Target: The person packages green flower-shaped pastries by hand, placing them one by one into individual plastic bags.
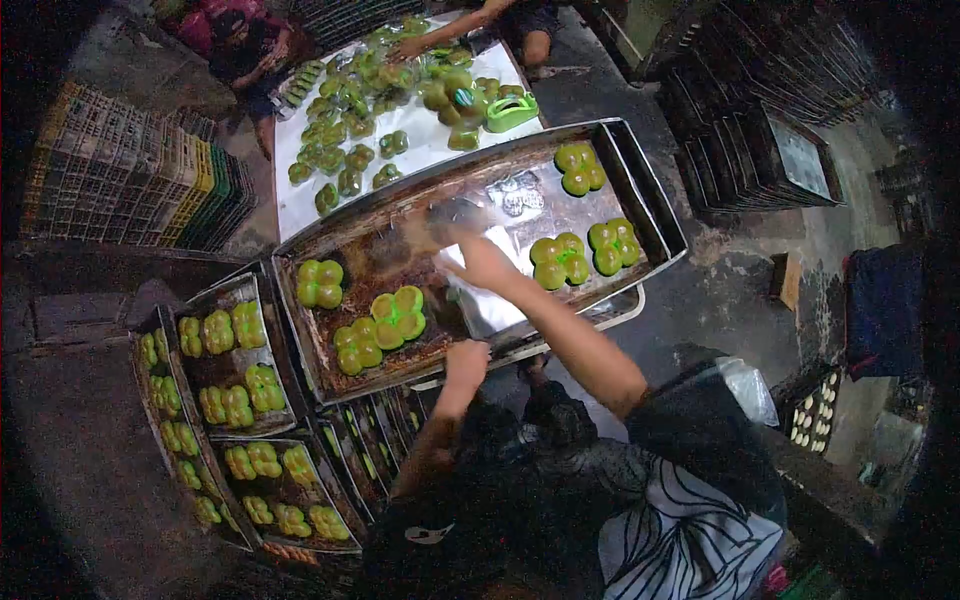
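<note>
A large worn metal tray [400, 240] lies before me, holding clusters of glossy green bread buns. My right hand [483, 266] reaches over its middle, above a white sheet-like stack [495, 310]. Its fingers are smeared by motion, with a blurred patch just beyond them. My left hand [467, 362] is closed at the tray's near rim, beside the white stack; what it grips is hidden. Left of my hands sit bun clusters [398, 315]; to the right are other clusters [560, 260]. A shiny clear plastic piece [518, 195] lies farther back in the tray.
Behind the tray, a white table [290, 215] bears many bagged green buns [350, 125] and a green tape dispenser [511, 113]. Two people work there, one hand [408, 48] over the bags. More bun trays [240, 435] stand lower left. Stacked crates [130, 170] and dark trays [745, 150] flank the table.
</note>
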A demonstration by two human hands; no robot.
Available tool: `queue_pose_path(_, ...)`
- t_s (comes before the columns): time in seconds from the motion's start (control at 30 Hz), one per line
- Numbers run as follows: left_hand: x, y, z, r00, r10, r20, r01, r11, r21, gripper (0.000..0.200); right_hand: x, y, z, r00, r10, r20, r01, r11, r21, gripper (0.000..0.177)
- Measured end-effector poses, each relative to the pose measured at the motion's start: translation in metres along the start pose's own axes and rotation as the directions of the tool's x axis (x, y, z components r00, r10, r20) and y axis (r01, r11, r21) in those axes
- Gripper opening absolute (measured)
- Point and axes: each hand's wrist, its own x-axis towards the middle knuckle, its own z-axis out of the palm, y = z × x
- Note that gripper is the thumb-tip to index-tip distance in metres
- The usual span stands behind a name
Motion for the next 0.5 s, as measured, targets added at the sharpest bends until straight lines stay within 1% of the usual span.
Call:
queue_pose_path(0.03, -0.007, -0.004, -0.011, 1.000, 0.003, -0.007, -0.003, 1.000, -0.002, 0.021, -0.042, 0.000, -0.002, 0.907, 0.229, 0.353, -0.275, 0.958, 0.083, 0.040)
queue_pose_path(0.07, -0.015, -0.007, -0.023, 0.988, -0.106, -0.114, 0.058, 0.931, -0.360, 0.015, -0.085, -0.003, 0.009, 0.788, 0.402, 0.466, -0.398, 0.910, -0.111, 0.038)
queue_pose_path(0.1, -0.022, -0.006, -0.033, 0.956, -0.240, -0.169, 0.065, 0.735, -0.675, 0.010, -0.133, 0.009, 0.024, 0.867, 0.227, 0.443, -0.303, 0.947, 0.108, 0.030)
queue_pose_path(0.13, -0.026, -0.001, -0.043, 0.973, -0.228, -0.019, 0.150, 0.698, -0.701, 0.012, -0.156, 0.001, 0.030, 0.921, 0.314, 0.231, -0.332, 0.942, 0.042, 0.026)
queue_pose_path(0.17, -0.031, 0.011, -0.052, 0.976, -0.219, -0.006, 0.151, 0.694, -0.704, 0.012, -0.173, -0.004, 0.034, 0.924, 0.382, 0.004, -0.382, 0.924, -0.016, 0.024)
queue_pose_path(0.2, -0.035, 0.028, -0.060, 0.976, -0.160, -0.146, -0.004, 0.660, -0.752, 0.014, -0.179, -0.001, 0.035, 0.923, 0.384, -0.035, -0.384, 0.923, 0.010, 0.024)
queue_pose_path(0.23, -0.032, 0.041, -0.064, 0.950, -0.110, -0.292, -0.167, 0.611, -0.774, 0.015, -0.177, 0.006, 0.033, 0.921, 0.382, -0.079, -0.380, 0.924, 0.032, 0.027)
queue_pose_path(0.27, -0.026, 0.046, -0.061, 0.905, -0.206, -0.371, -0.235, 0.485, -0.843, 0.016, -0.171, 0.003, 0.023, 0.915, 0.404, -0.006, -0.402, 0.911, 0.089, 0.033)
queue_pose_path(0.3, -0.028, 0.054, -0.060, 0.910, -0.194, -0.365, -0.238, 0.477, -0.846, 0.016, -0.153, -0.022, -0.005, 0.682, 0.643, 0.347, -0.729, 0.565, 0.386, 0.039)
queue_pose_path(0.37, -0.032, 0.077, -0.067, 0.786, -0.168, -0.594, -0.345, 0.679, -0.649, 0.015, -0.133, 0.005, -0.027, 0.587, 0.676, 0.446, -0.737, 0.218, 0.639, 0.045)
queue_pose_path(0.4, -0.036, 0.093, -0.076, 0.834, -0.139, -0.534, -0.367, 0.585, -0.724, 0.014, -0.121, 0.010, -0.030, 0.742, 0.628, 0.236, -0.511, 0.301, 0.805, 0.049)
queue_pose_path(0.43, -0.028, 0.088, -0.051, 0.824, -0.146, -0.547, -0.399, 0.537, -0.744, 0.031, -0.111, 0.011, -0.024, 0.827, 0.562, 0.002, -0.247, 0.360, 0.899, 0.053)
queue_pose_path(0.47, -0.016, 0.095, -0.046, 0.802, -0.393, -0.449, -0.469, 0.051, -0.882, 0.040, -0.107, 0.011, -0.016, 0.895, 0.444, 0.039, -0.028, -0.032, 0.999, 0.056)
queue_pose_path(0.5, 0.001, 0.101, -0.042, 0.795, -0.556, -0.244, -0.527, -0.431, -0.732, 0.050, -0.113, 0.016, -0.005, 0.895, 0.443, 0.053, -0.041, -0.036, 0.999, 0.056)
